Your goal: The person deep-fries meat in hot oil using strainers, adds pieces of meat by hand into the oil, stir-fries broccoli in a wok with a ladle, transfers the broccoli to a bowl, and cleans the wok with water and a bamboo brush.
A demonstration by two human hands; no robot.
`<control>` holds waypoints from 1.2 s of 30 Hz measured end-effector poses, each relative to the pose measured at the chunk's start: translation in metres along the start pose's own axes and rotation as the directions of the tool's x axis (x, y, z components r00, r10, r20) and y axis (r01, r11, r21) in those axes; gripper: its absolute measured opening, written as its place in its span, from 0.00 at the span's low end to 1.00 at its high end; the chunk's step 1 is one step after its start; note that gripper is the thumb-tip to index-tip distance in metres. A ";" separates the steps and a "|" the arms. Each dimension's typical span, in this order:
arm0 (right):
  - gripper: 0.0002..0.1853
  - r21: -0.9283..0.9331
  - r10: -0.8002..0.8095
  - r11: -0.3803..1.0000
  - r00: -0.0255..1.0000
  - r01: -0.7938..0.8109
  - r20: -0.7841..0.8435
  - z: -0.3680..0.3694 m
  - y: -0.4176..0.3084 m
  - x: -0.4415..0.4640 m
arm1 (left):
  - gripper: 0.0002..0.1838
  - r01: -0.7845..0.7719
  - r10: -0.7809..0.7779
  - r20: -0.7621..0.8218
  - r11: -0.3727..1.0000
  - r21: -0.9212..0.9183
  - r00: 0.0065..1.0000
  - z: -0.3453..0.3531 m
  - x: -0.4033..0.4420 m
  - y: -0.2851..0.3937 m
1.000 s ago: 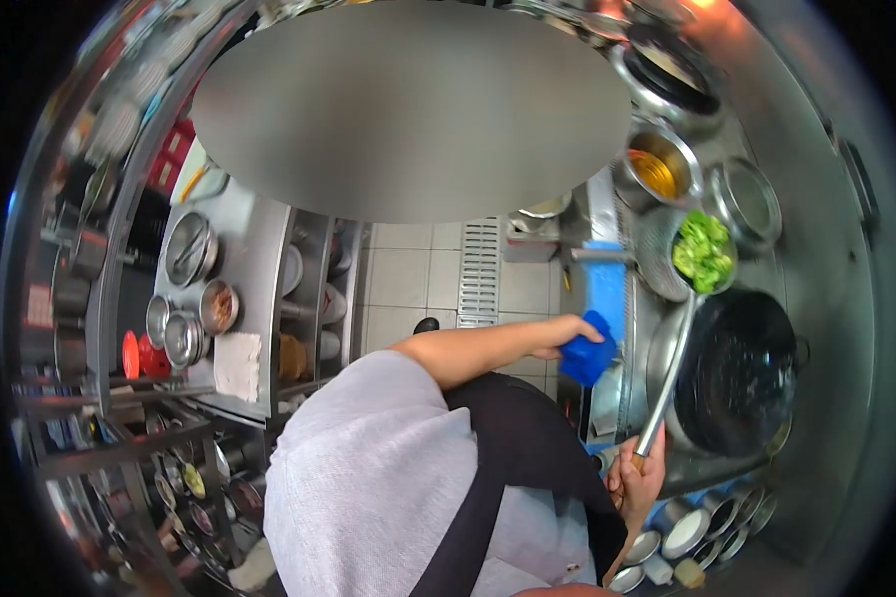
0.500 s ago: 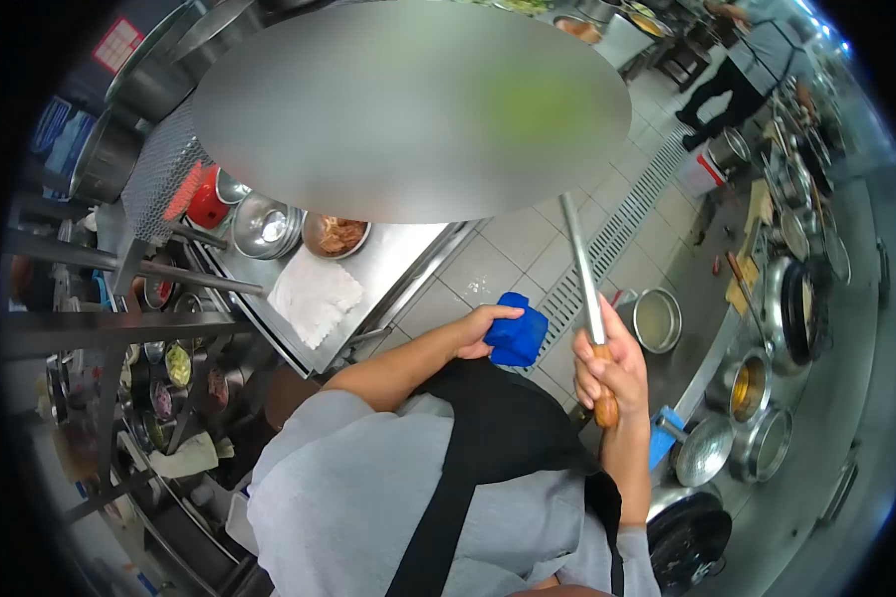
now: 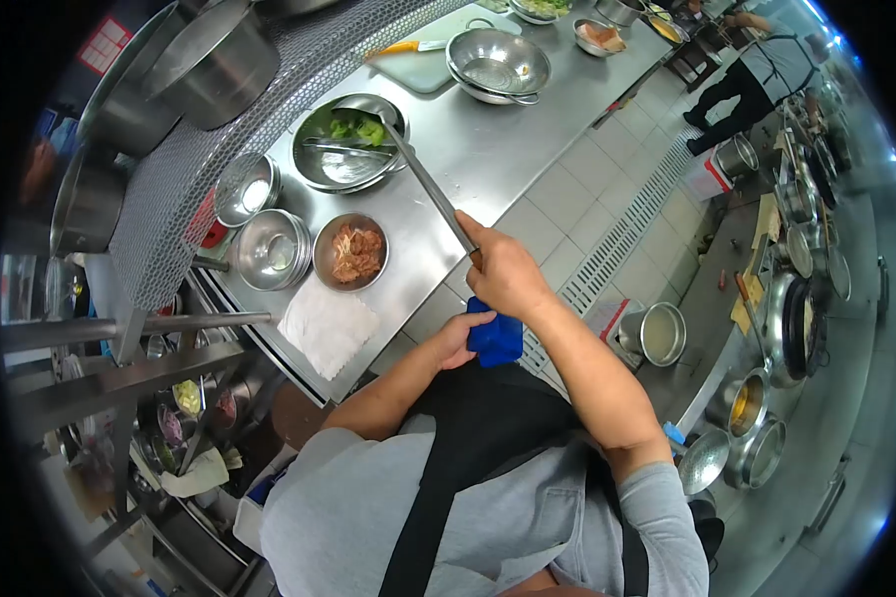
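Note:
My left hand (image 3: 458, 340) is closed around a folded blue cloth (image 3: 496, 340) in front of the black apron. My right hand (image 3: 509, 276) grips the wooden handle of a long metal cooking utensil (image 3: 430, 187). Its shaft reaches over the steel table to a metal bowl (image 3: 314, 164) with green leafy vegetables (image 3: 360, 129) in it. The far end of the utensil is at the bowl's rim; its head is too unclear to tell the kind. Nearer me stands a bowl of raw-looking, reddish meat (image 3: 356, 253), beside stacked empty metal bowls (image 3: 269, 251).
A white cloth (image 3: 329, 326) lies at the steel table's near corner. Farther along are a colander (image 3: 498, 62) and a white cutting board (image 3: 408, 70) with a yellow-handled knife. Right of the floor drain (image 3: 607, 249) stand pots (image 3: 657, 333) and a stove line. Another person (image 3: 752, 80) stands far off.
My right hand has swung forward and left, bringing the utensil from upright beside me to over the bowl of greens. My left hand, still with the blue cloth, has shifted slightly left.

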State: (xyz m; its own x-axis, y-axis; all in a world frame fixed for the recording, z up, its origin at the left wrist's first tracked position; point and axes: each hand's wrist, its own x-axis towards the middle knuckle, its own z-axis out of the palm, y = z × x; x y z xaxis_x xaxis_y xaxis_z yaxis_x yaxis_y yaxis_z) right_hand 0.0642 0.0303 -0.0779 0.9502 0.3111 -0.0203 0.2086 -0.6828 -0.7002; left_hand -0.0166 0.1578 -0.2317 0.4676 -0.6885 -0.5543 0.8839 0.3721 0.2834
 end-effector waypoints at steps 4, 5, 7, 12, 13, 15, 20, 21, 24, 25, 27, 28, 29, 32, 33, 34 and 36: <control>0.39 0.013 0.030 0.999 0.998 -0.030 -0.049 0.004 0.004 -0.006 | 0.22 0.018 -0.018 0.060 1.000 -0.002 0.998 -0.020 0.025 -0.005; 0.39 0.139 0.104 0.984 0.994 -0.108 0.038 -0.018 -0.008 -0.007 | 0.22 0.022 -0.023 0.047 1.000 0.023 0.999 -0.013 0.025 -0.001; 0.38 0.443 0.142 0.873 0.975 -0.204 0.169 -0.038 0.001 -0.017 | 0.21 0.041 -0.044 0.026 0.995 0.088 0.999 0.013 0.020 0.009; 0.39 0.946 0.088 0.264 0.981 -0.189 0.171 -0.092 0.046 -0.113 | 0.22 0.132 -0.162 0.115 0.962 0.238 0.980 0.043 0.051 0.011; 0.39 0.967 0.175 0.187 0.974 -0.176 0.143 -0.099 0.053 -0.145 | 0.22 0.157 -0.170 0.027 0.950 0.271 0.985 0.060 0.056 0.009; 0.39 0.986 0.305 0.148 0.952 -0.083 0.034 -0.101 0.067 -0.218 | 0.21 0.213 -0.224 -0.003 0.925 0.316 0.975 0.064 0.079 -0.001; 0.41 0.949 0.737 0.262 0.598 0.175 -0.314 -0.075 0.056 -0.410 | 0.20 0.313 -0.409 0.069 0.786 0.533 0.910 0.120 0.117 -0.038; 0.42 0.925 0.800 0.311 0.466 0.217 -0.379 -0.068 0.046 -0.445 | 0.21 0.337 -0.451 0.049 0.731 0.594 0.891 0.131 0.125 -0.049; 0.45 0.868 0.896 0.424 0.016 0.259 -0.443 -0.046 0.019 -0.527 | 0.22 0.366 -0.552 0.046 0.610 0.703 0.832 0.181 0.148 -0.091; 0.45 0.854 0.884 0.465 -0.185 0.235 -0.430 -0.036 0.015 -0.550 | 0.22 0.370 -0.578 0.048 0.581 0.725 0.814 0.195 0.153 -0.108; 0.45 0.852 0.772 0.509 -0.503 0.123 -0.389 -0.015 0.007 -0.596 | 0.23 0.368 -0.625 0.063 0.535 0.761 0.778 0.213 0.165 -0.145; 0.44 0.866 0.695 0.498 -0.615 0.040 -0.372 -0.010 0.006 -0.620 | 0.23 0.367 -0.645 0.070 0.518 0.773 0.761 0.223 0.172 -0.165; 0.43 0.896 0.655 0.443 -0.676 -0.020 -0.339 0.001 0.008 -0.647 | 0.26 0.346 -0.642 0.061 0.487 0.802 0.764 0.232 0.175 -0.186; 0.42 0.977 0.603 0.091 -0.770 -0.191 -0.207 0.013 0.000 -0.724 | 0.23 0.354 -0.639 0.026 0.459 0.815 0.769 0.263 0.168 -0.250; 0.41 0.975 0.605 0.015 -0.774 -0.224 -0.187 0.024 0.002 -0.752 | 0.21 0.378 -0.646 -0.005 0.440 0.815 0.763 0.269 0.169 -0.269; 0.41 0.965 0.604 -0.059 -0.779 -0.257 -0.170 0.027 0.010 -0.771 | 0.21 0.385 -0.657 0.000 0.441 0.811 0.754 0.277 0.165 -0.284; 0.39 0.968 0.573 0.209 -0.784 -0.140 -0.237 0.018 0.031 -0.791 | 0.21 0.351 -0.613 -0.012 0.436 0.829 0.790 0.299 0.150 -0.317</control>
State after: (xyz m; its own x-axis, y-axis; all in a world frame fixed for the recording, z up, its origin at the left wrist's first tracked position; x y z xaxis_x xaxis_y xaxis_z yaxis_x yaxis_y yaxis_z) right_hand -0.6852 -0.2250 -0.0963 -0.5707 -0.7922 -0.2160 -0.3136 0.4534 -0.8343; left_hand -0.2235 -0.2495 -0.1704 -0.1721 -0.7646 -0.6211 0.5588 -0.5950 0.5777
